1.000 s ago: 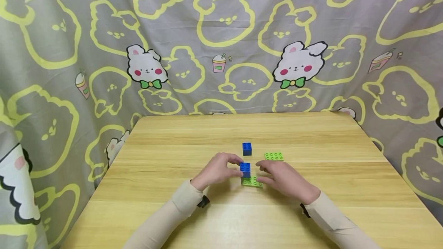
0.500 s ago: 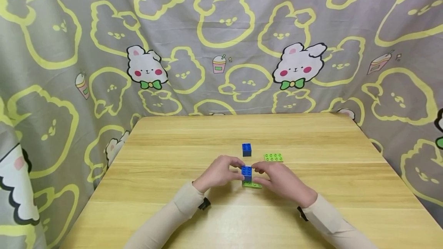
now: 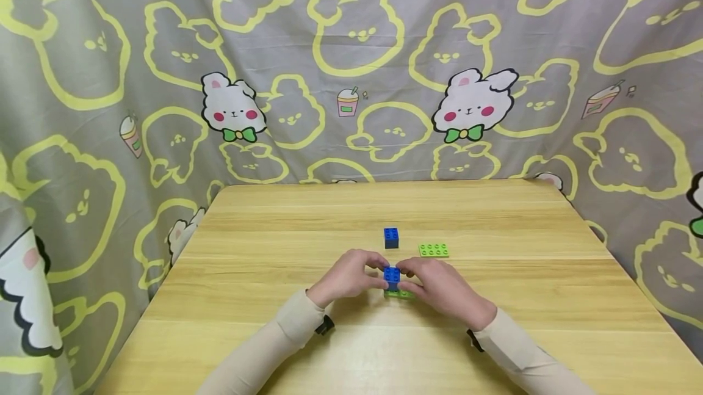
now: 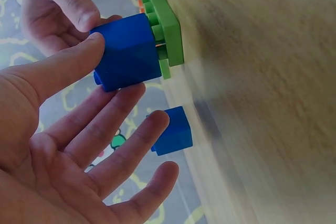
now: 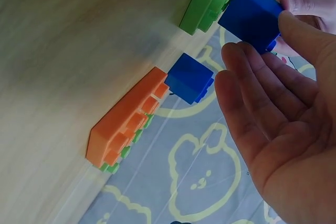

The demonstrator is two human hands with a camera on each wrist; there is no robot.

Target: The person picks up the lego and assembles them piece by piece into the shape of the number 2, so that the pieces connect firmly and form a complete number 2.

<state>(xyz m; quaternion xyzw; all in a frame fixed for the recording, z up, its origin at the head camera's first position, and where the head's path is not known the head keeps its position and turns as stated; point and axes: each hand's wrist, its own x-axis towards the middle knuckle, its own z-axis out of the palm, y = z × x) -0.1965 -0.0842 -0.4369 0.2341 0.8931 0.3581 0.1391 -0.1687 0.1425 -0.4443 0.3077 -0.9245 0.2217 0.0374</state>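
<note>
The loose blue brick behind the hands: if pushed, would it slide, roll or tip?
The loose blue brick is a squat cube with flat faces, so it would probably slide rather than roll. Its hard plastic looks stiff and light. On the smooth wooden table it may skid easily.

1. Two blue cubes [image 3: 392,274] [image 3: 391,237].
2. Plates [image 3: 399,293] [image 3: 434,250]: light green.
3. Brick [image 5: 126,119]: orange, in the right wrist view.
4. Table [image 3: 274,236]: pale wood grain.
5. Curtain [image 3: 165,77]: grey, yellow bunny outlines, white bunnies with green bows.
6. Sleeves [image 3: 274,340]: beige.
</note>
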